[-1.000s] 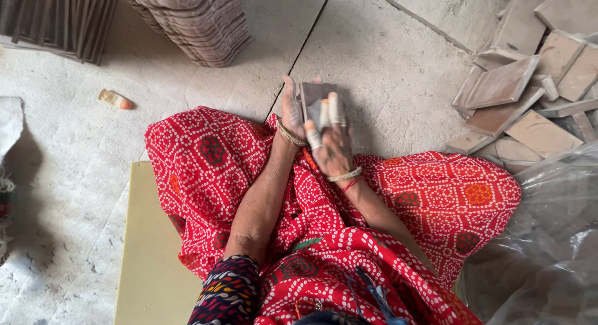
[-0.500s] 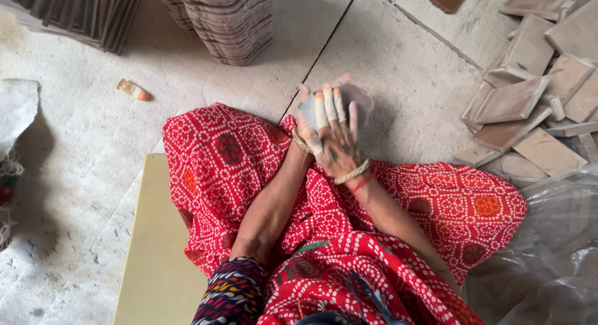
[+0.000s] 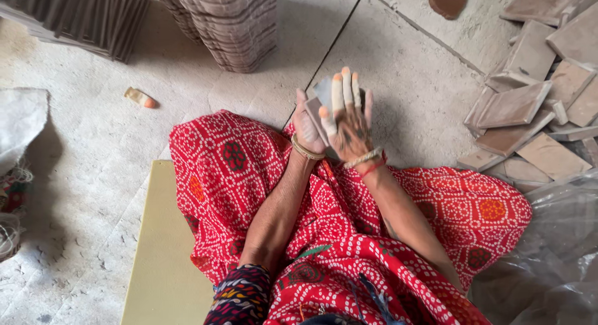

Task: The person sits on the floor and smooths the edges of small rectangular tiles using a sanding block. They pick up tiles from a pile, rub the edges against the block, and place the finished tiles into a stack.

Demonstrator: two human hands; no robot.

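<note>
Seated on the floor in a red patterned cloth (image 3: 261, 194), a person held one flat grey-brown tile (image 3: 322, 96) out past the knees. We counted two hands on it: the left hand (image 3: 306, 127) cupped the tile from behind, and the right hand (image 3: 349, 122) lay across its face with fingers spread and upright, several fingertips (image 3: 337, 88) wrapped in pale tape. How firmly the left fingers gripped we could not tell — the tile and the right hand hid them.

At the upper edge stood two stacks — a dark ribbed stack (image 3: 75, 20) at left and a rounded stack of tiles (image 3: 230, 26) beside it. To the right lay a loose heap of tiles (image 3: 536, 107), perhaps a dozen, though they overlapped too much for a sure count. We saw one small orange-tipped object (image 3: 140, 98) alone on the concrete floor (image 3: 93, 150), one yellow mat (image 3: 159, 263) under the person's left side, and one sheet of clear plastic (image 3: 548, 263) at lower right. Open floor lay between the hands and the stacks, and between the hands and the heap.
</note>
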